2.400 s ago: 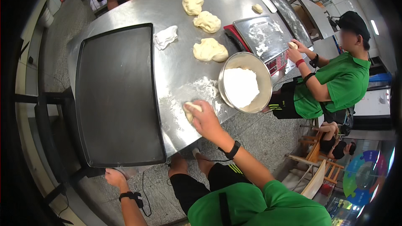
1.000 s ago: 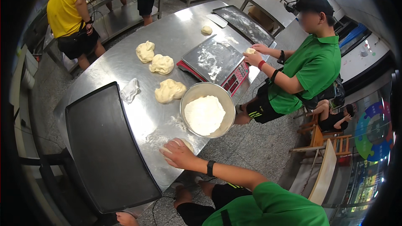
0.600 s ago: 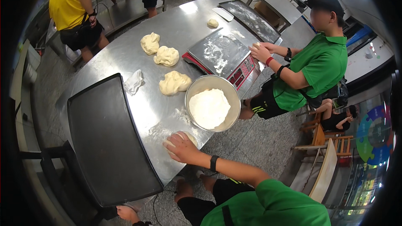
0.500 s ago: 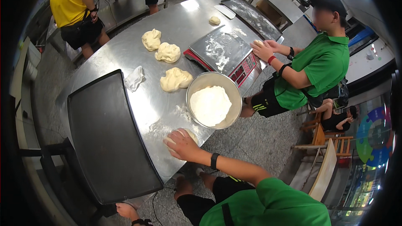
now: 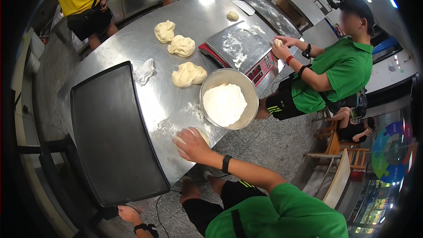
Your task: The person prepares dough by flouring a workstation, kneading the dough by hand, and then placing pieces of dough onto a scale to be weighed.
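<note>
My right hand (image 5: 194,144) is cupped over a piece of dough (image 5: 204,135) on the steel table (image 5: 156,101); the palm and fingers hide most of it. Low on the left, my left hand (image 5: 128,214) is curled at the table's edge, beside the near corner of a black baking tray (image 5: 116,136), its fingertips partly hidden. Just beyond my right hand stands a metal bowl (image 5: 253,111) of white flour (image 5: 224,105). Loose flour dusts the tabletop between them. Farther off lie three big lumps of dough (image 5: 188,74), (image 5: 181,46), (image 5: 164,31).
A crumpled white cloth (image 5: 144,72) lies by the tray. Behind the bowl sits a red scale (image 5: 260,68) with a floured plate, then a small dough ball (image 5: 232,15), a white scraper (image 5: 243,7) and a floured dark tray (image 5: 271,15). A co-worker (image 5: 335,68) in green holds dough at right.
The whole view has shifted slightly. My right hand stays over the dough with a small change of position, and my left hand remains at the table's edge.
</note>
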Demonstrator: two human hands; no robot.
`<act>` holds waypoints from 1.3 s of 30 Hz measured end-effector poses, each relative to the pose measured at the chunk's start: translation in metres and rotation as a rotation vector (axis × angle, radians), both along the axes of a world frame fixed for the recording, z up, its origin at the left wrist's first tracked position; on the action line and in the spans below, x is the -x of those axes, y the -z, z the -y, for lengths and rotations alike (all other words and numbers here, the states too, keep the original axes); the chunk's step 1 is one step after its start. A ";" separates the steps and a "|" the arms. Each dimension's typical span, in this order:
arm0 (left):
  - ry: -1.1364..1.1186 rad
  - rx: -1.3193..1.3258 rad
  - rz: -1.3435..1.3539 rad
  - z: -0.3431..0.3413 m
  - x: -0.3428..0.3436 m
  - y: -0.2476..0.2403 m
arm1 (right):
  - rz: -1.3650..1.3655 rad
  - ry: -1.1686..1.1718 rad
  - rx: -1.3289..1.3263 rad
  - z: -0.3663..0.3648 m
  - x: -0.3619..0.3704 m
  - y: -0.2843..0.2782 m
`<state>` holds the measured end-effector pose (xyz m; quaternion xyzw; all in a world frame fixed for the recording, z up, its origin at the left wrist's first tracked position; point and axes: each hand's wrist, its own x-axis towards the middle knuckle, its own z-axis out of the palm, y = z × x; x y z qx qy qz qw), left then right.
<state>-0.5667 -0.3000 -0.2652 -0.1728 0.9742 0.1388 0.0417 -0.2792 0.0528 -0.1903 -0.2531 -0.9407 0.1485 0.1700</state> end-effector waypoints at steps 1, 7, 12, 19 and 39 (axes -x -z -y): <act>0.025 -0.007 0.000 0.000 0.000 -0.001 | 0.003 -0.002 0.001 0.000 0.000 -0.001; 0.028 -0.033 0.007 0.012 0.003 0.009 | 0.025 -0.067 0.010 -0.007 0.000 -0.001; 0.051 -0.012 0.018 -0.006 -0.008 -0.015 | -0.009 -0.045 0.026 -0.011 -0.001 0.000; 0.038 -0.046 -0.100 0.022 -0.002 0.014 | -0.038 -0.010 -0.045 0.002 0.020 0.013; 0.054 -0.007 -0.079 0.000 -0.006 -0.009 | 0.074 0.023 0.071 -0.008 0.007 -0.013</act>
